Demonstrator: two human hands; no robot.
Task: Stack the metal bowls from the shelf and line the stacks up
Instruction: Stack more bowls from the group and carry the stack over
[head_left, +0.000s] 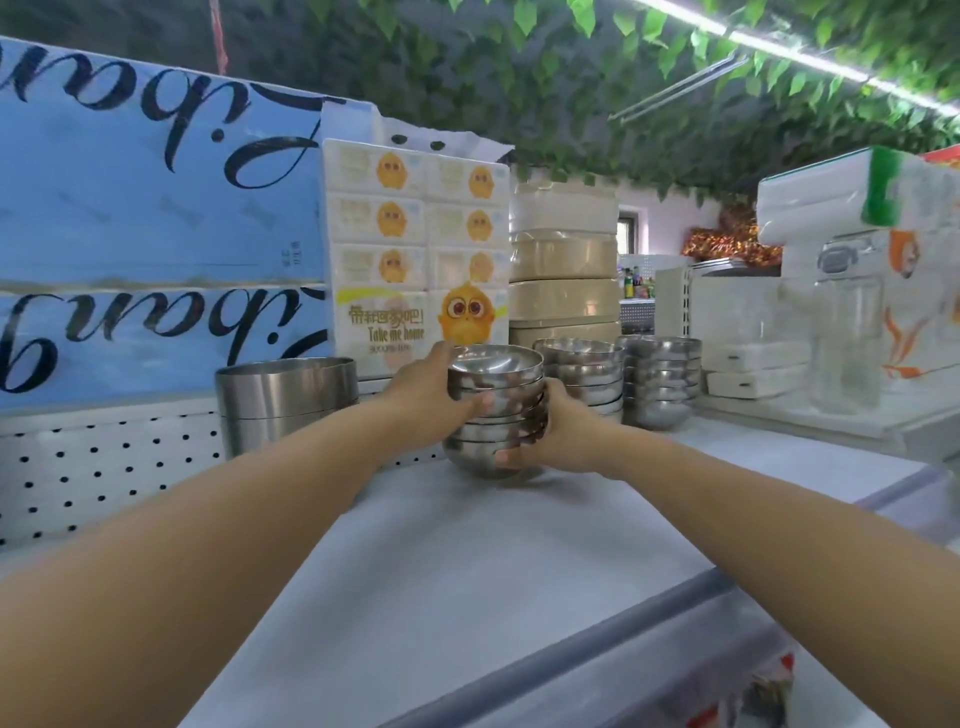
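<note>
Fingers of the left hand and right hand curl round opposite sides of an upright stack of metal bowls, seemingly resting on the shelf. Two other stacks stand just right of it and slightly behind, nearer the right hand.

The pale grey shelf carries a bowl stack just in front of the tissue pack, with a second stack and a third stack to that pack's right.

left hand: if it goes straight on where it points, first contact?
The left hand is against the held bowl stack it grips; carrying that along, the neighbouring bowl stack likely comes first, depth unclear.
</note>
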